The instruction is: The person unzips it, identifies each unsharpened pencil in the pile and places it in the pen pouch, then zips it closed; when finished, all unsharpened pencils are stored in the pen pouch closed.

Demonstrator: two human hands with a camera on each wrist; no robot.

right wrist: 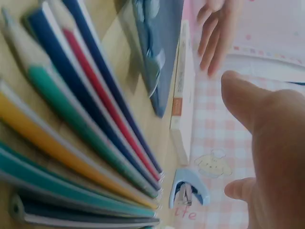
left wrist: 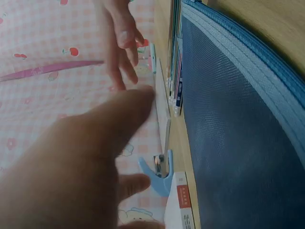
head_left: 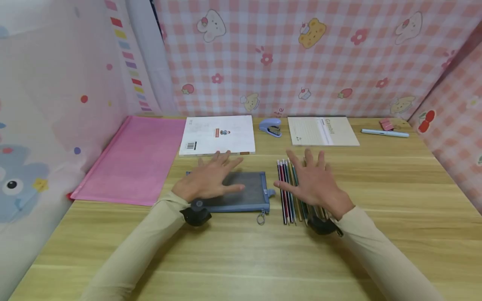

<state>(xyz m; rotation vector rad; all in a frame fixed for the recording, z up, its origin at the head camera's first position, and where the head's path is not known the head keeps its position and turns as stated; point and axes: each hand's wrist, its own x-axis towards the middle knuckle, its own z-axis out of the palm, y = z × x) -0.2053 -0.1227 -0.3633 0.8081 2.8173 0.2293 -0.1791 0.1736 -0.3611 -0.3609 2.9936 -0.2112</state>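
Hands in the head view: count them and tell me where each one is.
2: the left hand over the blue mesh pouch, the right hand over the pencils.

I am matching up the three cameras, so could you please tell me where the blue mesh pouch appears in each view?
Head: the pouch lies just below centre, partly hidden by the left hand.
Left wrist: the pouch fills much of the right side.
Right wrist: the pouch sits at the upper middle.
Shared landmark: the stapler, visible in all three.
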